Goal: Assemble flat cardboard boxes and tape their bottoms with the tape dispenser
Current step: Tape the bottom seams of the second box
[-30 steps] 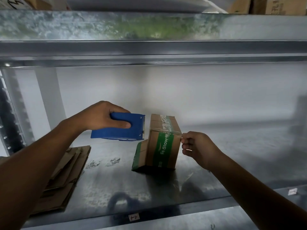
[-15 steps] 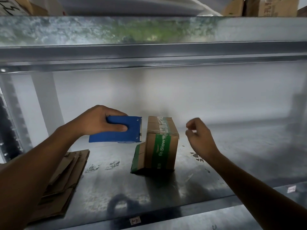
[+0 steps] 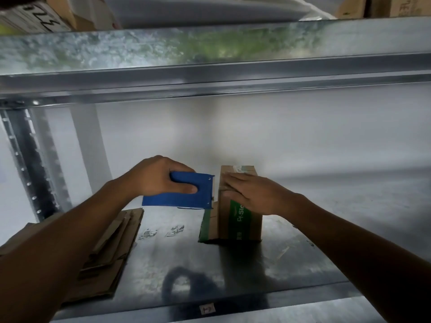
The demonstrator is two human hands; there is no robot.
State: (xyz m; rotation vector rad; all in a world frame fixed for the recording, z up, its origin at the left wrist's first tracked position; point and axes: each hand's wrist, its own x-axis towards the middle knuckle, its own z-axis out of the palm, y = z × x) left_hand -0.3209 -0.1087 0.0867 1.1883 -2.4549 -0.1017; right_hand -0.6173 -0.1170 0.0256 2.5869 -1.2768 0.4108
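Cardboard flats (image 3: pixel 112 252) lie stacked at the front-left edge of the metal shelf (image 3: pixel 303 264). Mid-shelf stands the taped box (image 3: pixel 240 227); right hand (image 3: pixel 254 194) lies on its top, fingers straight, gripping nothing. Just left, left hand (image 3: pixel 154 178) fingers curl round the blue tape dispenser (image 3: pixel 186 197), held above the shelf.

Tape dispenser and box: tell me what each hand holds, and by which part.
The left hand grips the tape dispenser by its left end, thumb across the side. The right hand holds nothing; it presses flat on the taped top of the cardboard box.
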